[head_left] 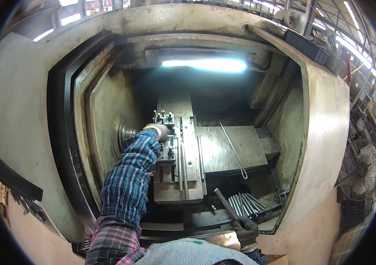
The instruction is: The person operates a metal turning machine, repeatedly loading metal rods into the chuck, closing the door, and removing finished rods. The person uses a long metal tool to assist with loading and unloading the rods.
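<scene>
Inside the open bay of a lathe-like machine, the left hand (161, 131), gloved, is at the bolted tool post (170, 118); it is blurred and partly hidden by its sleeve (128, 185), so I cannot tell whether its fingers are closed on anything. The right hand (245, 230), dark-gloved and near the front edge, is wrapped around a metal rod (226, 203) that slants up and to the left. Just beyond it, a row of similar rods (247, 204) lies side by side. Longer bars (185, 176) rest on the carriage, and a hooked rod (233, 150) lies across a flat cover (212, 154). The spindle (128, 132) is on the left.

The work looks to be mid-batch: one rod is in hand, several lie grouped, but whether those are finished or waiting does not show. Farther out are a lamp (204, 66) and a fan (361, 168). No brand, label or writing is legible.
</scene>
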Demonstrator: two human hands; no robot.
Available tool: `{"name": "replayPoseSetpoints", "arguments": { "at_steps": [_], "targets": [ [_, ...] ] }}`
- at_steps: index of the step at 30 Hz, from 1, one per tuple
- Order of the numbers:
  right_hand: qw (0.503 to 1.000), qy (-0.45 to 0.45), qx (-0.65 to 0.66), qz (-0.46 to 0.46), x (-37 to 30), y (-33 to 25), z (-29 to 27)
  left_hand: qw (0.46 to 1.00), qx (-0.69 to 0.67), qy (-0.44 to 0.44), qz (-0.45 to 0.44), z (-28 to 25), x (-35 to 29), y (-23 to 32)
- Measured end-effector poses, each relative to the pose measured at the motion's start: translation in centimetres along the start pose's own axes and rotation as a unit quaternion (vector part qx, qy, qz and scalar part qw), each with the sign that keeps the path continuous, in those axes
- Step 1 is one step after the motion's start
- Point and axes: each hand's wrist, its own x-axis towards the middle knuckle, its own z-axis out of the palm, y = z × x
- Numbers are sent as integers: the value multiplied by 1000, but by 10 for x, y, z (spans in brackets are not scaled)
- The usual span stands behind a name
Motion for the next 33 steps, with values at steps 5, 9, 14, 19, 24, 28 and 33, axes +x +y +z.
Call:
{"name": "replayPoseSetpoints", "arguments": {
  "at_steps": [5, 9, 14, 19, 24, 28, 33],
  "targets": [
    [998, -37, 48, 31, 13, 5, 11, 988, -57, 123, 69, -27, -4, 74],
    [996, -54, 56, 34, 34, -18, 22, 901, -16, 402, 163, -61, -53, 110],
    [993, -56, 76, -77, 92, -49, 60, 766, -223, 583, 155, -71, -198, 151],
    [959, -46, -61, -274, 179, -105, 128, 663, -491, 512, 241, 0, -334, 138],
    [886, -170, -246, -354, 264, -156, 209, 499, -744, 444, 14, 81, -466, 104],
    [816, -223, -346, -406, 278, -203, 242, 420, -690, 545, -223, 83, -529, 109],
    [804, -296, -358, -372, 285, -226, 248, 370, -473, 689, -406, 144, -580, 103]
  ]
}}
